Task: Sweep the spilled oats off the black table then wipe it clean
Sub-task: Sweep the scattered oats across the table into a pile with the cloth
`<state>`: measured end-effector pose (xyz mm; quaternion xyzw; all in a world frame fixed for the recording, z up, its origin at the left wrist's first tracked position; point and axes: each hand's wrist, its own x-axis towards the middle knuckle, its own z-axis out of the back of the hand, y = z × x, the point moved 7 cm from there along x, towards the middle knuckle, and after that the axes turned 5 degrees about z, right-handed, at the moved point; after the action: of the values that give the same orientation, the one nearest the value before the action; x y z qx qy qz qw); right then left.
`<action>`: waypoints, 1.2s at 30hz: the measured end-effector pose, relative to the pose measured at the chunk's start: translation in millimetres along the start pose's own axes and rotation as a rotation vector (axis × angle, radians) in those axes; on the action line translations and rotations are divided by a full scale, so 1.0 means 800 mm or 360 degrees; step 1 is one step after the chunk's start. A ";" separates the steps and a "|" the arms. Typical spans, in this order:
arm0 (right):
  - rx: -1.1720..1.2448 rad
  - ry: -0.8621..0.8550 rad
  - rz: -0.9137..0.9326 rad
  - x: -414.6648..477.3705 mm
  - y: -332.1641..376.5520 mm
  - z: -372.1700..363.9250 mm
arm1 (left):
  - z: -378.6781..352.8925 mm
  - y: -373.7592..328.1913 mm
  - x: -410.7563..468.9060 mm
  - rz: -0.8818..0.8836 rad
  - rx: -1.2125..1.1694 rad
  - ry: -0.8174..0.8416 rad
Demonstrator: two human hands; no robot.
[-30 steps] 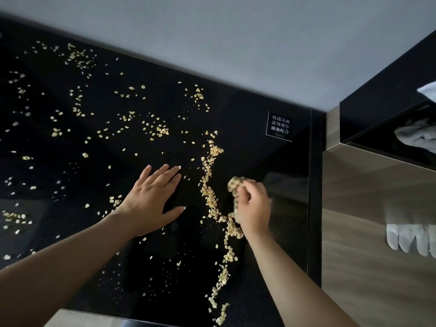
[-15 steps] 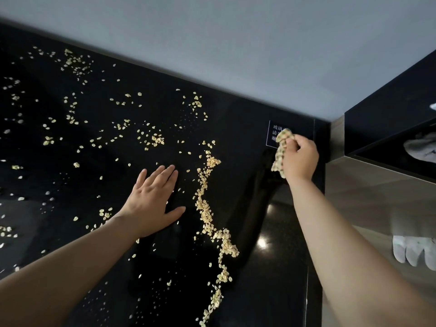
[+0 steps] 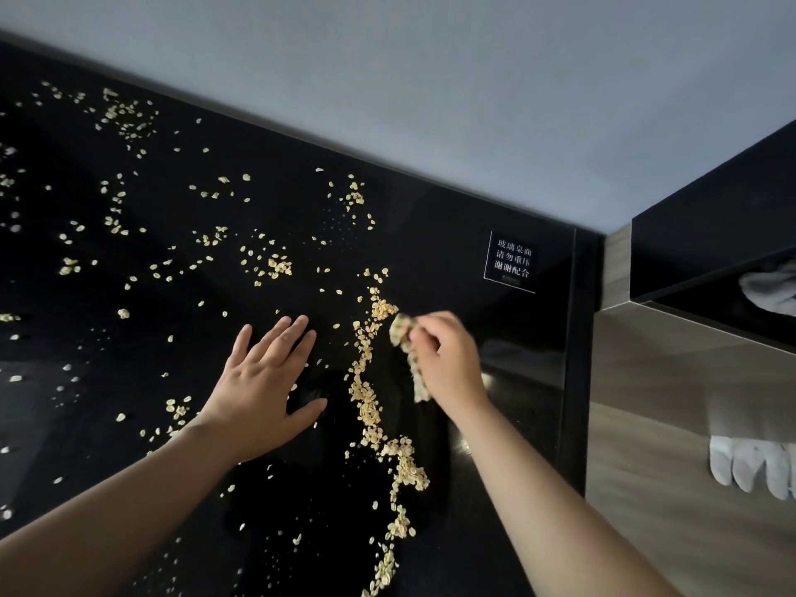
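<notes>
Two hands: left hand (image 3: 262, 387) flat, right hand (image 3: 448, 364) fisted round cloth (image 3: 407, 351).

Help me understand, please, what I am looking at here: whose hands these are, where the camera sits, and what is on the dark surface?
This is no machine: a person wears a camera on the head, looking down at their own two bare hands. The left hand lies flat, fingers spread, on the black table. The right hand grips a small bunched cloth, beside a long ridge of oats already gathered. Loose oats lie scattered across the left part. A small label with white print sits near the far right corner.
</notes>
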<state>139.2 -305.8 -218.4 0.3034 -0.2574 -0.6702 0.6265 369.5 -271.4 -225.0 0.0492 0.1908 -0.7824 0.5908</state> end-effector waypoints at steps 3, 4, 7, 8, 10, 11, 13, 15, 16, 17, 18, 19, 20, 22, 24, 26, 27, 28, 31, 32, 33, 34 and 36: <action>0.0144 -0.0183 -0.0083 -0.038 0.006 0.011 | 0.002 0.000 0.000 -0.0006 -0.0013 -0.0006; 0.0140 -0.0316 -0.0132 -0.044 0.003 0.025 | 0.003 0.000 0.000 -0.0014 -0.0022 -0.0011; -0.0018 -0.0582 -0.0297 -0.058 -0.019 0.058 | 0.007 0.000 0.000 -0.0033 -0.0038 -0.0023; -0.0081 -0.0602 -0.0341 -0.062 -0.029 0.060 | 0.007 0.000 0.000 -0.0035 -0.0035 -0.0023; -0.0154 -0.0596 -0.0374 -0.073 -0.041 0.052 | 0.006 0.000 0.001 -0.0039 -0.0031 -0.0024; -0.0186 -0.0597 -0.0340 -0.080 -0.040 0.043 | 0.006 -0.001 0.002 -0.0045 -0.0032 -0.0029; -0.0219 -0.0609 -0.0238 -0.091 -0.025 0.018 | 0.009 0.000 0.006 -0.0053 -0.0024 -0.0022; -0.0193 -0.0542 -0.0128 -0.093 0.000 -0.011 | 0.014 0.001 0.009 -0.0054 -0.0007 0.0010; -0.0171 -0.0452 -0.0052 -0.091 0.015 -0.026 | 0.018 0.002 0.008 -0.0049 -0.0008 0.0022; -0.0142 -0.0340 0.0013 -0.088 0.029 -0.038 | 0.021 0.003 0.004 -0.0043 -0.0016 0.0023; -0.0109 -0.0232 0.0060 -0.084 0.039 -0.047 | 0.023 0.004 -0.002 -0.0039 -0.0024 0.0015; -0.0080 -0.0160 0.0084 -0.082 0.047 -0.048 | 0.024 0.004 -0.010 -0.0044 -0.0021 0.0008; -0.0069 -0.0162 0.0083 -0.082 0.051 -0.042 | 0.023 0.002 -0.021 -0.0059 -0.0009 0.0015; -0.0125 -0.0319 0.0023 -0.090 0.050 -0.010 | 0.013 0.001 -0.045 -0.0108 0.0001 0.0049; -0.0207 -0.0512 -0.0050 -0.111 0.037 0.026 | 0.002 0.000 -0.068 -0.0170 0.0001 0.0081; -0.0272 -0.0632 -0.0155 -0.136 0.016 0.051 | -0.009 0.001 -0.084 -0.0218 0.0056 0.0081; -0.0297 -0.0660 -0.0228 -0.150 0.003 0.056 | -0.014 0.002 -0.090 -0.0229 0.0100 0.0083; -0.0317 -0.0665 -0.0310 -0.163 -0.011 0.056 | -0.018 0.003 -0.095 -0.0226 0.0140 0.0085; -0.0303 -0.0642 -0.0465 -0.193 -0.030 0.029 | -0.026 0.006 -0.106 -0.0184 0.0208 0.0107; -0.0291 -0.0645 -0.0445 -0.197 -0.026 0.016 | -0.027 0.006 -0.108 -0.0180 0.0220 0.0108; -0.0273 -0.0649 -0.0417 -0.197 -0.019 0.002 | -0.028 0.006 -0.111 -0.0179 0.0225 0.0106; -0.0246 -0.0647 -0.0393 -0.194 -0.008 -0.010 | -0.029 0.006 -0.114 -0.0177 0.0222 0.0110; -0.0197 -0.0560 -0.0311 -0.182 0.017 -0.031 | -0.030 0.006 -0.118 -0.0164 0.0211 0.0105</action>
<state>171.0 -161.0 -213.5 0.1661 -0.2906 -0.7850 0.5214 398.5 -178.3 -219.8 0.1042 0.1601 -0.8206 0.5386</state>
